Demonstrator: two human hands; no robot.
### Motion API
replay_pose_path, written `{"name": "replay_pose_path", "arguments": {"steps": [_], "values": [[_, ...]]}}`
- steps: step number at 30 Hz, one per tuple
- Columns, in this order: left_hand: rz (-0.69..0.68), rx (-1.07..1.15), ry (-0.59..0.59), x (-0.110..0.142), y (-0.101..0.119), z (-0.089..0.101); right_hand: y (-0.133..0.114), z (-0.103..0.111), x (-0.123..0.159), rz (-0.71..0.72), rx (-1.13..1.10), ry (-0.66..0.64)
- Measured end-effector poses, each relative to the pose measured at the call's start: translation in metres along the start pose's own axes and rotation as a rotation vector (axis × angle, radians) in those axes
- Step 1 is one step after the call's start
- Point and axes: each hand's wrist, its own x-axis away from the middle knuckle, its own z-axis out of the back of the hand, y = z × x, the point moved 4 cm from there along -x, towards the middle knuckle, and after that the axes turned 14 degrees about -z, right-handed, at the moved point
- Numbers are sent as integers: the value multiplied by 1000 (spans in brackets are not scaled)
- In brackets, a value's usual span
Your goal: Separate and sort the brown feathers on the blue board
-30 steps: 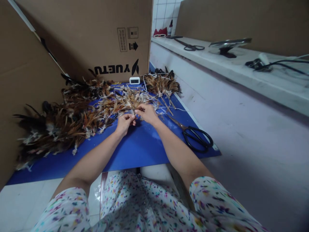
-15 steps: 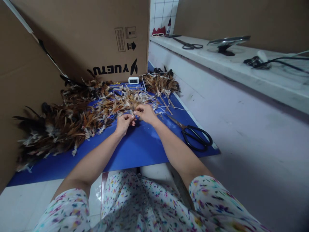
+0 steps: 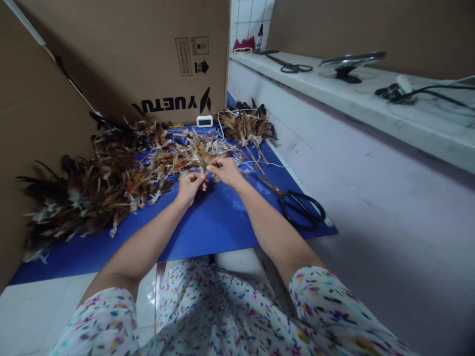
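Note:
My left hand (image 3: 190,188) and my right hand (image 3: 224,170) meet over the near edge of a spread of brown and white feathers (image 3: 163,160). Both hands are closed in a pinch, their fingertips nearly touching. Between them a small light-brown feather bunch (image 3: 204,163) stands up, its base at the fingertips. Fine detail at the fingertips is too small to make out. Larger, darker feathers (image 3: 85,198) are heaped along the left. At the back right lies a bundle of brown and black feathers (image 3: 247,126) with thin sticks pointing toward me.
Black-handled scissors (image 3: 300,208) lie on the blue table (image 3: 211,227), right of my right forearm. A small white digital clock (image 3: 205,121) stands by the cardboard wall (image 3: 122,59). On the ledge (image 3: 315,74) are another pair of scissors (image 3: 293,67), a round stand and cables.
My hands stay together at nearly the same spot, the right fingers shifting slightly at the feather bunch. The whole view has tipped a little.

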Motion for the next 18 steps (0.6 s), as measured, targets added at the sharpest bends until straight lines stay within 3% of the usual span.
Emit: {"name": "replay_pose_path", "arguments": {"steps": [5, 11, 18], "values": [[-29, 47, 71, -6, 0, 8, 5, 18, -2, -34, 358, 159], [-37, 66, 134, -9, 0, 14, 11, 11, 4, -223, 742, 53], [-42, 121, 207, -10, 1, 18, 8, 16, 2, -36, 827, 178]]}}
